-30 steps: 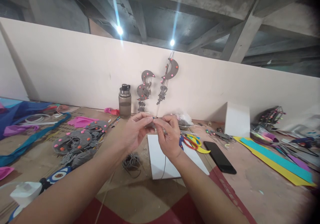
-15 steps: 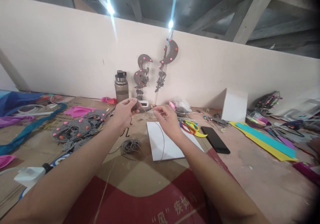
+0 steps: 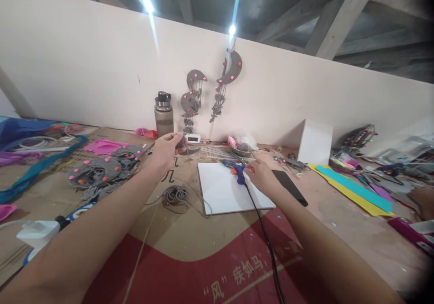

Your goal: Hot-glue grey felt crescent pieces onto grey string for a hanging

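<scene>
My left hand is closed on a small dark grey felt piece, held above the cardboard. A thin grey cord hangs from it towards the loose coil of cord below. At the right edge of the white board, my right hand has its fingers closed around scissors; only a bit of the red handle shows, the rest being covered. Just left of those fingers a blue glue gun lies on the board, its black cable running towards me.
Grey felt moons with coloured dots lie at left. Behind stand a bottle, a small digital clock and a bowl. A black phone lies partly under my right forearm. Yellow and turquoise sheets lie at right.
My right hand has left the cord near my left hand and moved right and down to the scissors. The glue gun has come into view. My left hand keeps the felt piece.
</scene>
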{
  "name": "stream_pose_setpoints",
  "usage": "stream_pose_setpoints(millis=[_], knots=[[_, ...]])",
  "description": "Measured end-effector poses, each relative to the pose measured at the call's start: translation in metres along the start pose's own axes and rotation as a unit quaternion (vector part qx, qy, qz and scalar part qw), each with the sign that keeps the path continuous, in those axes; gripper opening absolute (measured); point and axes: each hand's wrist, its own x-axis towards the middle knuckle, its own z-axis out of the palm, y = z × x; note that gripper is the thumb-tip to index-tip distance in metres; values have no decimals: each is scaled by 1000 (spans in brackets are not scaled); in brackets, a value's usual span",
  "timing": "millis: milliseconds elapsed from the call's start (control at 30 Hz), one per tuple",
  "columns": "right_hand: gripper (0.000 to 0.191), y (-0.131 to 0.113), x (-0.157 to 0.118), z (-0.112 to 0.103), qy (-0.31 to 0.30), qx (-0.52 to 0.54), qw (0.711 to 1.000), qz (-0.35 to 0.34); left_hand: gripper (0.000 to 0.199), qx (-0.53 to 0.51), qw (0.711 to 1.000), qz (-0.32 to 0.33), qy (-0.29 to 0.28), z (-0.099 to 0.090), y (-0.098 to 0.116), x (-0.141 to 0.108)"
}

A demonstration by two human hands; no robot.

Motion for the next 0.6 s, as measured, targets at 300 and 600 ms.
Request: stream_pose_setpoints(millis=[300,600], knots=[[23,27,31,12,-87,-154,984,24,38,89,996,3,-22,5,5,-7],[17,17,40,-5,-84,-166,983,-6,36,83,994,-61,-41,3,3,-1]])
